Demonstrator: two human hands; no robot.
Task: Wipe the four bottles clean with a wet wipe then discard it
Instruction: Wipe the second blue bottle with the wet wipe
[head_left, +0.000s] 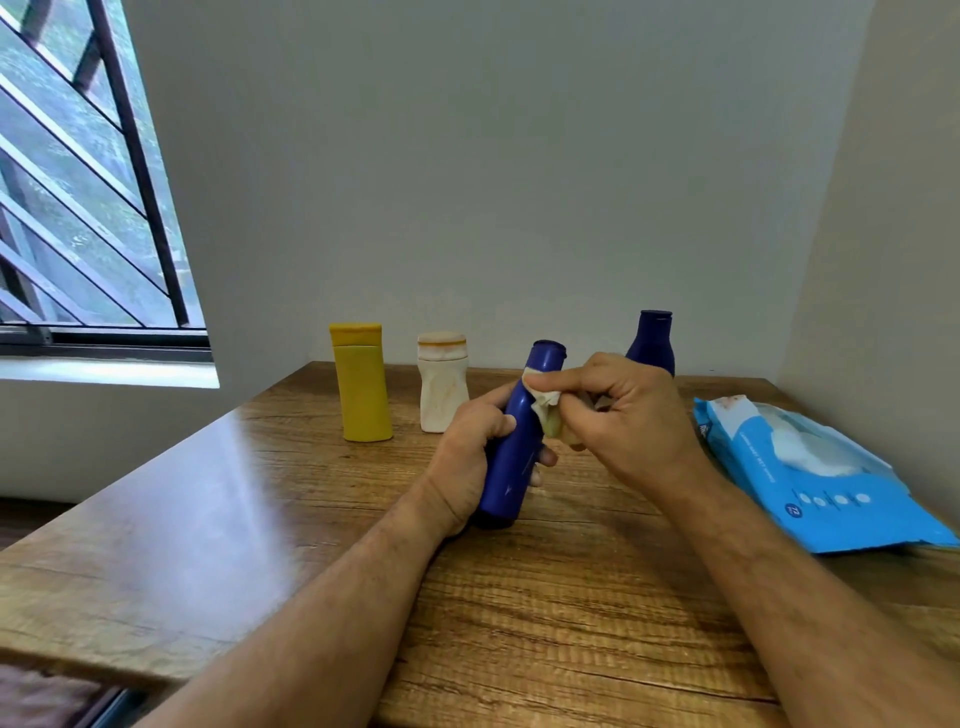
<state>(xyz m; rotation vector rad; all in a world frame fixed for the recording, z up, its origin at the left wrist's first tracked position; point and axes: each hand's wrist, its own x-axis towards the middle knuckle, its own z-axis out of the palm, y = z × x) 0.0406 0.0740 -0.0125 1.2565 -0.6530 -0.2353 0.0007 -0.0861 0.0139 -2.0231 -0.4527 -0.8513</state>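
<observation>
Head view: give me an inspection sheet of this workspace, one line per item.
Surface: wooden table, glare on its left part.
Job's things: yellow bottle and stained white bottle upright near the wall; one blue bottle upright behind the hands; another blue bottle held tilted; wet wipe against its neck.
Clutter: blue wipes pack lying at the right.
Grip: left hand wraps the held bottle; right hand pinches the wipe.
Cables: nothing seen.
Surroundings: barred window, plain walls.
</observation>
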